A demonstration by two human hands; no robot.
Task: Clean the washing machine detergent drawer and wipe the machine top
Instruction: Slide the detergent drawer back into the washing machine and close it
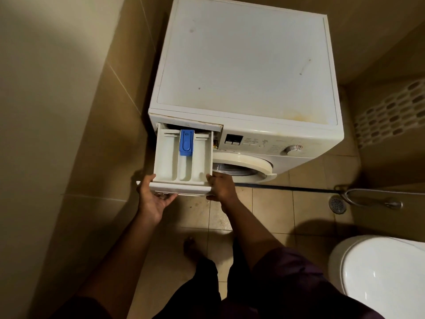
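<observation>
Dark shorts and a bare foot [190,246] sit at the bottom of the frame, with a white toilet [381,277] poking in at the lower right. Just above that, both arms reach up to the detergent drawer [184,157], which is pulled way out of the washing machine [276,143] at centre frame. Left hand [153,198] is under the drawer's front left corner, palm up, thumb hooked on the side wall, fingers curled under the front panel. Right hand [222,186] grips the front right corner, thumb on the rim. So the hands are apart, one clamped on each front corner.

Drawer has three compartments with a blue insert [186,142] in the middle one, toward the back. Machine top [248,65] fills the upper centre and looks grubby: dark specks and a yellowish stain [305,116] near its front right corner. Floor drain [337,204] and a hose [372,196] at the right edge.
</observation>
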